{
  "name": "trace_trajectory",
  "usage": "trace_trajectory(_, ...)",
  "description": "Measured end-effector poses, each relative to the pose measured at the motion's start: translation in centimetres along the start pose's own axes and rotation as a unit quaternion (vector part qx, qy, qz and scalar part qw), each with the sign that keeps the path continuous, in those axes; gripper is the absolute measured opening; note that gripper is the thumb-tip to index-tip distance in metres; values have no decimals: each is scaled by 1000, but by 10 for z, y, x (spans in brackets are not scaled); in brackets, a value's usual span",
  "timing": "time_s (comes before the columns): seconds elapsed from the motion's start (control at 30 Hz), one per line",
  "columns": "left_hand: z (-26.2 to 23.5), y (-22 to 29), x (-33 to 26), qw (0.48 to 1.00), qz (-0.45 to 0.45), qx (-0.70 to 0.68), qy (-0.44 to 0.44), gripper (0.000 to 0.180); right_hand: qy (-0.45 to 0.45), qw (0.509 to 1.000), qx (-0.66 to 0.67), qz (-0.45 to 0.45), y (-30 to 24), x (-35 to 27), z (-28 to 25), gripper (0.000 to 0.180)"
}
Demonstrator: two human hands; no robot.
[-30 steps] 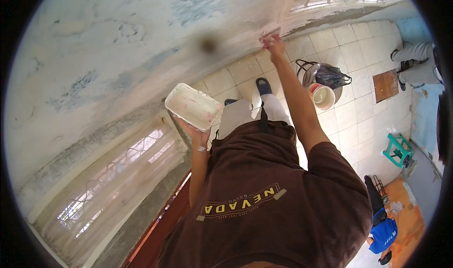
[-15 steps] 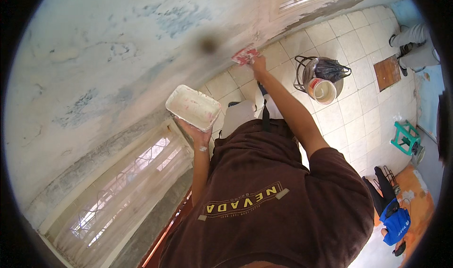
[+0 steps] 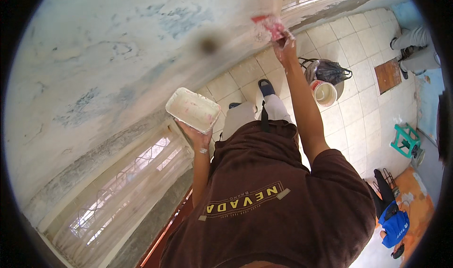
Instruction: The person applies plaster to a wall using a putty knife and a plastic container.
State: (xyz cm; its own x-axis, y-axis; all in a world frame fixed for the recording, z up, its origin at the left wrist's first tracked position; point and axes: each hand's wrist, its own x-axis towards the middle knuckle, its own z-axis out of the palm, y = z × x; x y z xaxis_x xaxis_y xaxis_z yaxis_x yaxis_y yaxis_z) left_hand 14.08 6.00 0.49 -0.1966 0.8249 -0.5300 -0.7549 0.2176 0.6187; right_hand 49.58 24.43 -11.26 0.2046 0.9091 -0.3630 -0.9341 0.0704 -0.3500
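My left hand (image 3: 197, 136) holds up a white rectangular tray (image 3: 193, 109) smeared with pale filler, gripping it from below at chest height. My right arm reaches far up, and my right hand (image 3: 286, 45) is shut on a putty knife (image 3: 268, 24) with a reddish, filler-coated blade. The blade is pressed flat against the patchy white and blue wall (image 3: 118, 55). I wear a brown shirt and pale trousers, and my dark shoe (image 3: 265, 85) stands on the tiled floor beside the wall.
A white bucket (image 3: 324, 93) and a black bag (image 3: 332, 71) stand on the cream tiles to the right. A green stool (image 3: 405, 140), a brown board (image 3: 388, 75) and another person's legs (image 3: 416, 46) lie further right. A curtained, grilled window (image 3: 118, 192) is at lower left.
My right hand drew the putty knife left along the wall, then swept it back up and to the right. The tray in my left hand has stayed nearly still.
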Motion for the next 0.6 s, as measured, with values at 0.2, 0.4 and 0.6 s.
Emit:
trace_trajectory(0.2, 4, 3, 2, 999, -18, -24, -17, 66, 139, 962, -206, 115, 78, 16, -55, 25)
trace_trajectory(0.4, 12, 8, -1, 1000, -12, -8, -24, 66, 131, 964, -231, 28, 41, 64, 52, 21)
trace_trajectory(0.6, 4, 2, -5, 1000, -21, -12, -3, 69, -33, 987, -103, -120, 26, -9, 5, 26)
